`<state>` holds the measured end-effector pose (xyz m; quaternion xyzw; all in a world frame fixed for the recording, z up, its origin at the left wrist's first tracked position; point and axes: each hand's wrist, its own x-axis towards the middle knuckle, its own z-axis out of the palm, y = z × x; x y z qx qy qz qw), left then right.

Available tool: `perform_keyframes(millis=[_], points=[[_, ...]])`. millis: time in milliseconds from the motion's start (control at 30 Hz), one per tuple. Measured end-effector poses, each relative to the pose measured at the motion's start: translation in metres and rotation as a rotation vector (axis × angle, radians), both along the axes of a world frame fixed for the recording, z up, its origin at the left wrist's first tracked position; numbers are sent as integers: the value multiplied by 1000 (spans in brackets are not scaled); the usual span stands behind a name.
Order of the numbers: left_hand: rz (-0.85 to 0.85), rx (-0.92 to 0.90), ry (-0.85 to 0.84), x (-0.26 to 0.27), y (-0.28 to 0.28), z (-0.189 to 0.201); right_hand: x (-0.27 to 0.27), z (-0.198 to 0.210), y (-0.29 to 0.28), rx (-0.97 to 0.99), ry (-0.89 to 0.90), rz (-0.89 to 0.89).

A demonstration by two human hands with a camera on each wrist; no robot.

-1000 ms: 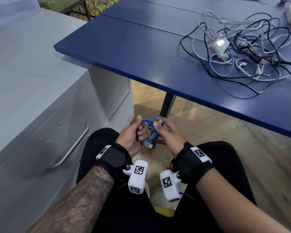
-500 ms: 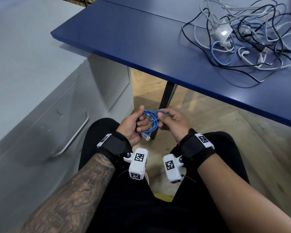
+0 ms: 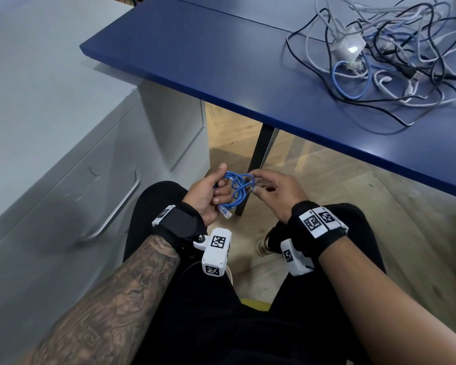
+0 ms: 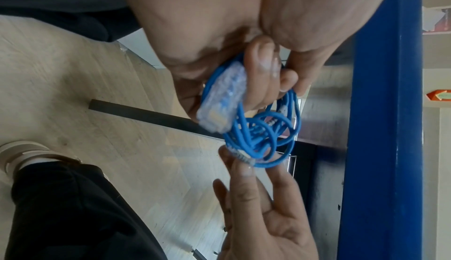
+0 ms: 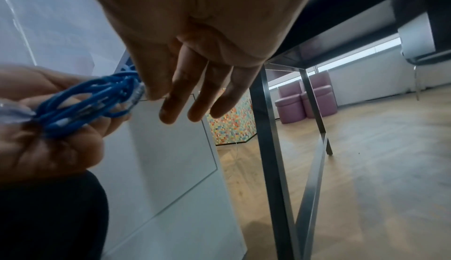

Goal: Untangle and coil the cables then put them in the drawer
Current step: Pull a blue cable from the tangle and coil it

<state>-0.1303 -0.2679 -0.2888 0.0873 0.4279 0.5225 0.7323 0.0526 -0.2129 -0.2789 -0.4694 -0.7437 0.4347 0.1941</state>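
- Sitting low in the frame, the person rests both forearms over black-clad legs, hands meeting at picture centre.
- Left hand point(image 3: 208, 192): fingers curled round the coiled blue cable point(image 3: 237, 189); a clear plug point(image 4: 223, 98) sticks out below the fist.
- Right hand point(image 3: 275, 191): thumb and forefinger pinch the coil's other plug end point(image 5: 138, 92); remaining fingers point(image 5: 195, 98) extend loosely.
- Grey drawer cabinet point(image 3: 63, 159), left of frame, closed; its handle point(image 3: 116, 206) sits beside the left knee.
- Blue table point(image 3: 221, 64), upper right, carries the tangled cables point(image 3: 395, 56) around a white adapter point(image 3: 349, 47).
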Motion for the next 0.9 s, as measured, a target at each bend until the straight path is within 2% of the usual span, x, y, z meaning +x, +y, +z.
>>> perform_keyframes(millis=[133, 367, 467, 533, 633, 733, 833, 900], points=[[17, -4, 17, 0, 0, 0, 8, 3, 1, 123, -102, -27], [63, -1, 127, -3, 1, 2, 24, 9, 10, 483, -486, -111], [74, -4, 180, -4, 2, 3, 23, 12, 12, 488, -554, -135], [74, -16, 184, -5, 1, 1, 21, 10, 9, 416, -552, -135], [48, -42, 142, -5, -2, -2, 15, -4, 3, 174, -431, -107], [23, -23, 95, -2, -2, -1, 6, -20, -3, -76, -145, -118], [27, 4, 213, 4, -1, 1, -7, -19, -11, -356, 223, -247], [40, 16, 310, 10, -1, 2, -13, -19, -14, -448, 358, -339]])
